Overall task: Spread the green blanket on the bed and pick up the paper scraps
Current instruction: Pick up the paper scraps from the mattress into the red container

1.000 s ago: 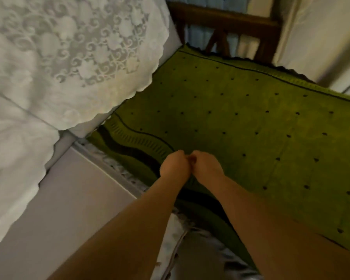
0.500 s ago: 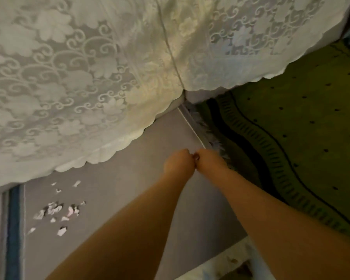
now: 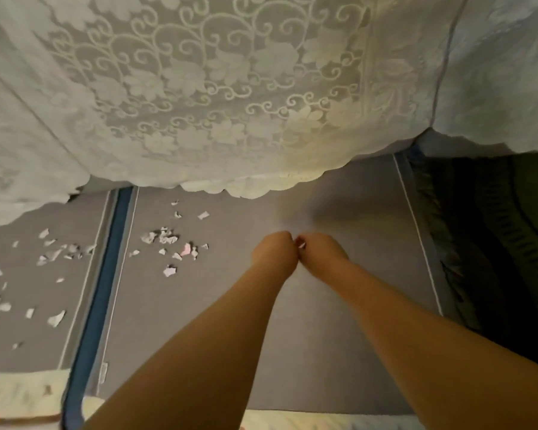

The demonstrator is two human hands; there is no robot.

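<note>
My left hand (image 3: pixel 274 251) and my right hand (image 3: pixel 320 249) are both closed into fists, knuckles touching, held out over the grey floor (image 3: pixel 339 305). Nothing shows in either fist. Several white paper scraps (image 3: pixel 168 240) lie scattered on the floor to the left of my hands, with more paper scraps (image 3: pixel 53 252) farther left past a blue stripe (image 3: pixel 103 283). The green blanket (image 3: pixel 510 243), dark-bordered with small dots, lies spread at the right edge of view.
A white lace cloth (image 3: pixel 199 88) hangs down across the whole top of the view, with a scalloped hem just above the scraps. A pale patterned fabric edge (image 3: pixel 22 395) runs along the bottom.
The view has swung left from the green blanket to the grey floor. The paper scraps have come into sight. My two fists stay pressed together in front of me.
</note>
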